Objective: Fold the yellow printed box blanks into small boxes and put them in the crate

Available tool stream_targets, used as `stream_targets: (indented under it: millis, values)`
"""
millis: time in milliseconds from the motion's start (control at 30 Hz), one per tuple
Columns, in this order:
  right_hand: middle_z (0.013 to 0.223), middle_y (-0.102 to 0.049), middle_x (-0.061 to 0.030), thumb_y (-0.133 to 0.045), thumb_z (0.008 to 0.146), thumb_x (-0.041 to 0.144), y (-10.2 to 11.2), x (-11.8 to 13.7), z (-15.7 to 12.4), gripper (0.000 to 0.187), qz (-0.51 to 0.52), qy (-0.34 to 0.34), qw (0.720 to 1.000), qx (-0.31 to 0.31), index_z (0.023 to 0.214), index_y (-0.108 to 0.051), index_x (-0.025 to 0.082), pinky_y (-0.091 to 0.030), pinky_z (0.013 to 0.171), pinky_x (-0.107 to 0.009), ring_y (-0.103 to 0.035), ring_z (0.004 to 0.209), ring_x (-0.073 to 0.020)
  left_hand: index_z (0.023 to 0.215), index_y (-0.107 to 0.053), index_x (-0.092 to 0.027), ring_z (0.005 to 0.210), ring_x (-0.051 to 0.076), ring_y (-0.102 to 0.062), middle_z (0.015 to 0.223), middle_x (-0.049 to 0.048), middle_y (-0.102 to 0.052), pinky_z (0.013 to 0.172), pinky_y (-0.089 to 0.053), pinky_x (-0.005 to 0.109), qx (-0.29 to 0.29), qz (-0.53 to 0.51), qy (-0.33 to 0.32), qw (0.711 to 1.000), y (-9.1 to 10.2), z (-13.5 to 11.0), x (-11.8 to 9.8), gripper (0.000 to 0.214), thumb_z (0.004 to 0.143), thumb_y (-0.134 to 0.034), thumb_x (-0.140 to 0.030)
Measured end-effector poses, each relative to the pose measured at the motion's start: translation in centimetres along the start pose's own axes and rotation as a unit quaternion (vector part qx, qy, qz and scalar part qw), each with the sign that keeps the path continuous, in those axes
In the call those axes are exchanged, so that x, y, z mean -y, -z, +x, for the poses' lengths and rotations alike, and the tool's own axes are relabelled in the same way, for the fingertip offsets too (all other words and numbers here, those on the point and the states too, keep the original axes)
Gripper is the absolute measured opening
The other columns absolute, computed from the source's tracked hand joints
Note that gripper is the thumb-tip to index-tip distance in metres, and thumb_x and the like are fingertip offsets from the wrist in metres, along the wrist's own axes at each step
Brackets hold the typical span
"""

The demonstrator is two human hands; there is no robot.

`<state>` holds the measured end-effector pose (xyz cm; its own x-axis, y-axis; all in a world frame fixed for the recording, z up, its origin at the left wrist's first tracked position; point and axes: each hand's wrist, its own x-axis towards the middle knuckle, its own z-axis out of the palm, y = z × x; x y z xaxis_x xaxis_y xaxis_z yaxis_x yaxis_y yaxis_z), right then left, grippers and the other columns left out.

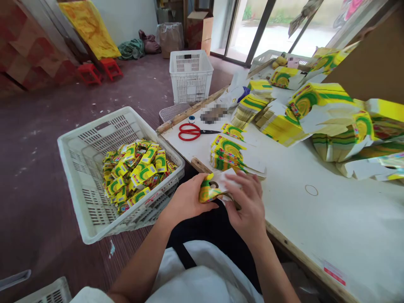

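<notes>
My left hand and my right hand are both closed on one small yellow-and-green printed carton, held just off the near edge of the white table. The carton is partly folded and curls between my fingers. Right behind it on the table lies a short stack of flat cartons of the same print. To my left stands a white plastic basket holding several folded yellow-and-green cartons.
Red-handled scissors lie on the table's far left corner. Larger heaps of flat cartons cover the back of the table. A second white crate stands on the floor beyond, and red stools sit by the wall.
</notes>
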<state>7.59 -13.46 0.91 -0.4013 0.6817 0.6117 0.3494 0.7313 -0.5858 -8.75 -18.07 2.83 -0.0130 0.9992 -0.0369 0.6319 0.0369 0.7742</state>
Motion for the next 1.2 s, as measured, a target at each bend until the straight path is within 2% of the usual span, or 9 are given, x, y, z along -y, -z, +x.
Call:
stream_targets:
  millis: [100, 267, 400, 567, 733, 833, 967, 1067, 1200]
  values:
    - [0.148, -0.041, -0.0114, -0.068, 0.08, 0.032, -0.4, 0.0, -0.2, 0.073, 0.18, -0.184, 0.961, -0.105, 0.145, -0.032, 0.029, -0.031, 0.112, -0.055, -0.036, 0.139, -0.0302, 0.118, -0.048, -0.02, 0.1, 0.027, -0.065, 0.109, 0.006, -0.065, 0.088, -0.052, 0.039, -0.065, -0.021, -0.006, 0.998, -1.4, -0.1, -0.2, 0.067, 0.063, -0.083, -0.035]
    - [0.141, -0.052, -0.0089, -0.07, 0.077, 0.046, -1.0, 1.1, 0.9, 0.071, 0.485, -0.382, 0.781, -0.096, 0.138, -0.039, 0.031, -0.041, 0.107, -0.052, -0.05, 0.129, -0.028, 0.119, -0.043, -0.021, 0.097, 0.026, -0.065, 0.109, 0.0071, -0.062, 0.083, -0.053, 0.038, -0.146, 0.017, -0.077, 0.986, -3.2, -0.1, 0.2, 0.07, 0.064, -0.081, -0.042]
    - [0.133, -0.061, -0.0064, -0.078, 0.07, 0.041, -0.9, 2.2, 1.5, 0.072, 0.513, -0.377, 0.761, -0.127, 0.134, -0.048, 0.031, -0.037, 0.111, -0.051, -0.052, 0.127, -0.0268, 0.127, -0.036, -0.021, 0.097, 0.025, -0.063, 0.11, 0.0091, -0.059, 0.082, -0.052, 0.038, -0.208, 0.053, -0.126, 0.969, -3.7, -0.2, 0.7, 0.067, 0.075, -0.073, -0.042]
    - [0.12, -0.07, -0.0079, -0.079, 0.066, 0.051, -0.5, 1.6, 1.2, 0.062, 0.548, -0.428, 0.718, 0.037, 0.12, -0.065, 0.026, -0.041, 0.108, -0.051, -0.055, 0.125, -0.0315, 0.135, -0.028, -0.024, 0.109, 0.028, -0.058, 0.119, 0.012, -0.053, 0.087, -0.051, 0.04, -0.179, 0.065, -0.171, 0.967, -3.9, -0.4, 0.7, 0.07, 0.079, -0.07, -0.034]
    - [0.12, -0.07, -0.0078, -0.07, 0.075, 0.059, -0.7, -0.1, 0.4, 0.058, 0.493, -0.391, 0.774, 0.073, 0.122, -0.065, 0.026, -0.042, 0.108, -0.049, -0.056, 0.124, -0.0298, 0.127, -0.034, -0.025, 0.114, 0.027, -0.056, 0.123, 0.0104, -0.049, 0.091, -0.051, 0.039, -0.095, 0.011, -0.188, 0.978, -3.8, -0.3, 0.5, 0.063, 0.075, -0.07, -0.023]
    - [0.127, -0.066, -0.0101, -0.054, 0.086, 0.061, -0.8, -0.6, -0.1, 0.058, 0.422, -0.31, 0.846, 0.101, 0.131, -0.059, 0.024, -0.043, 0.106, -0.05, -0.056, 0.124, -0.0297, 0.119, -0.036, -0.025, 0.105, 0.026, -0.061, 0.116, 0.0077, -0.055, 0.087, -0.053, 0.039, -0.067, -0.026, -0.122, 0.99, -3.5, -0.2, 0.3, 0.059, 0.071, -0.07, -0.022]
    - [0.146, -0.05, -0.0073, -0.051, 0.092, 0.028, -0.5, -0.2, -0.5, 0.052, 0.215, -0.153, 0.953, 0.151, 0.144, -0.044, 0.028, -0.04, 0.11, -0.047, -0.047, 0.134, -0.0257, 0.125, -0.032, -0.023, 0.083, 0.024, -0.066, 0.099, 0.0039, -0.059, 0.075, -0.054, 0.038, -0.018, -0.038, -0.029, 0.999, -3.7, 0.1, 0.5, 0.068, 0.067, -0.068, -0.022]
    - [0.149, -0.046, -0.0051, -0.044, 0.088, 0.008, -0.6, -0.4, -0.7, 0.058, 0.132, -0.08, 0.977, 0.144, 0.141, -0.047, 0.031, -0.043, 0.109, -0.043, -0.046, 0.136, -0.0228, 0.118, -0.041, -0.021, 0.1, 0.027, -0.063, 0.115, 0.0103, -0.054, 0.085, -0.051, 0.041, -0.056, -0.022, -0.047, 0.997, -4.4, 0.5, 0.9, 0.057, 0.067, -0.066, -0.022]
    - [0.143, -0.054, -0.0055, -0.044, 0.087, 0.005, -0.9, -1.6, -0.8, 0.056, 0.124, -0.097, 0.985, 0.064, 0.135, -0.055, 0.031, -0.045, 0.108, -0.043, -0.053, 0.13, -0.0223, 0.121, -0.039, -0.017, 0.114, 0.029, -0.055, 0.122, 0.0145, -0.05, 0.095, -0.047, 0.045, -0.114, -0.007, -0.055, 0.992, -4.2, 0.4, 1.1, 0.063, 0.064, -0.067, -0.016]
